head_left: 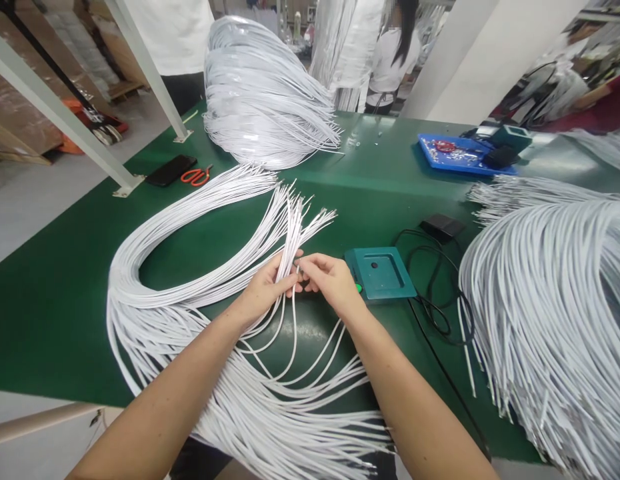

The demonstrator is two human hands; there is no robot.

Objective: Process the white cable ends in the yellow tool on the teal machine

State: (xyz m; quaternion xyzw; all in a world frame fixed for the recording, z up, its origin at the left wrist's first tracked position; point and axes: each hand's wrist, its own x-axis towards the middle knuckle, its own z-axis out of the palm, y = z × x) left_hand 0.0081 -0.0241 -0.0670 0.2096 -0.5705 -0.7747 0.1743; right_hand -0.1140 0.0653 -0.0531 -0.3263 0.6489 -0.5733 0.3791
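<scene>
We hold a white cable bundle above the counter in our closed left fingers while our right fingers appear to pinch a single strand, so a slackened left grip could let the bundle slip and tangle.

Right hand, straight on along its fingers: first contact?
The right hand would likely meet the wires held in the left hand; depth is unclear there, so the left hand's own fingers might come first.
</scene>
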